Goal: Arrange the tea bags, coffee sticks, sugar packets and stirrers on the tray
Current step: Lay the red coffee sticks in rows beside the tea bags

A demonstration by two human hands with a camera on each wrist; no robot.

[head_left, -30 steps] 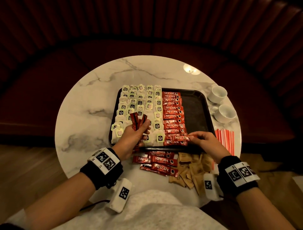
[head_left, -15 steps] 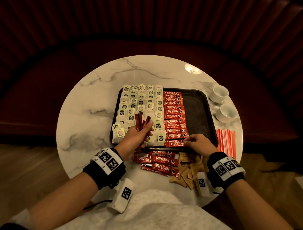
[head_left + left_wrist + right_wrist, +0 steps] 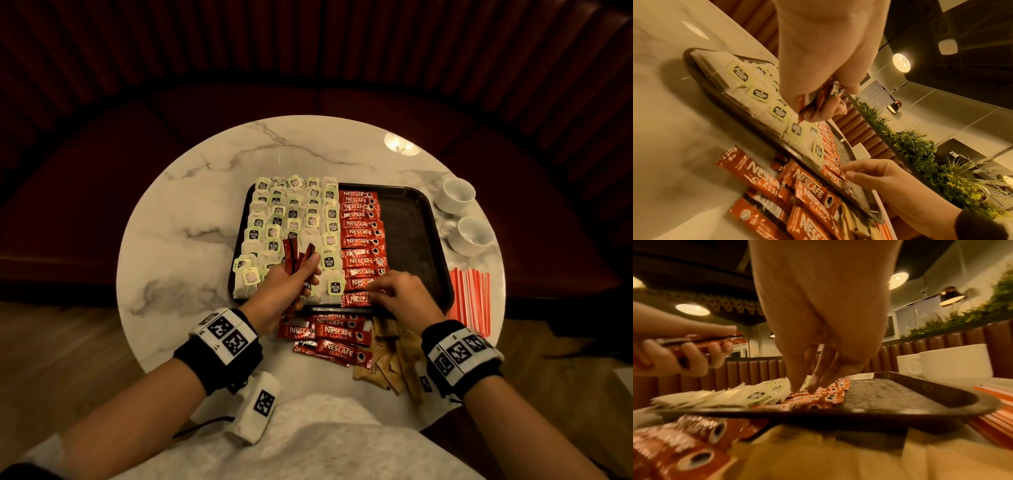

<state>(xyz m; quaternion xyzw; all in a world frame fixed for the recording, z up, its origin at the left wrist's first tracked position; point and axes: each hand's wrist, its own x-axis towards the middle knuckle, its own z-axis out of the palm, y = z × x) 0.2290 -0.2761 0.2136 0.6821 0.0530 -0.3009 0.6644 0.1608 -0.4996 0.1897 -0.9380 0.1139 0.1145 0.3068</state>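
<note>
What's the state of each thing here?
tray: right part bare
tea bags: rowed on tray's left
coffee column: laid mid-tray
loose coffee sticks: off tray
sugar packets: off tray
stirrers: off tray
cups: upright
left grip: holds spare sticks
right grip: fingertips on nearest tray stick

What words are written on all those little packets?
"NESCAFE CLASSIC": red coffee sticks in the tray and loose coffee sticks on the table.
Tea bag tags: print too small to read.
Brown sugar packets: nothing readable.
Wrist bands: square codes, no words.
</note>
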